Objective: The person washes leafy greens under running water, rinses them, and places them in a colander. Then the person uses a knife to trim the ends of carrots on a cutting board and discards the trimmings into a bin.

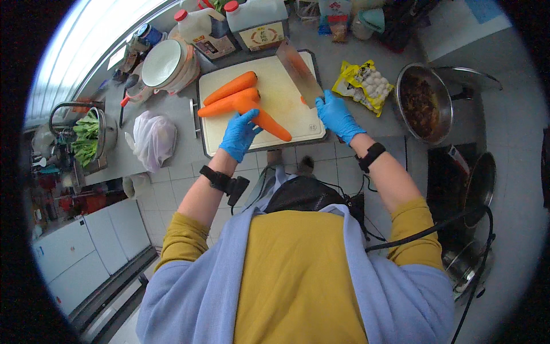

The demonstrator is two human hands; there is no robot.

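My right hand (337, 114), in a blue glove, grips a Chinese cleaver (300, 73). Its broad blade points away from me over the right side of the cream cutting board (275, 71). A small orange piece of carrot (303, 100) shows at the blade's edge. In a matching glove, my left hand (240, 132) has its fingers around the nearest carrot (270, 122), which slants across the board towards its front edge. That carrot's far end overlaps a middle carrot (219, 105). Behind them rests another whole carrot (230, 88).
Right of the board lie a yellow bag of white balls (365, 86) and a steel pan of dark brown food (419, 103). Two jugs (258, 30) and stacked bowls (162, 62) stand behind. A plastic bag (154, 137) and a pot of leafy greens (86, 137) are leftward.
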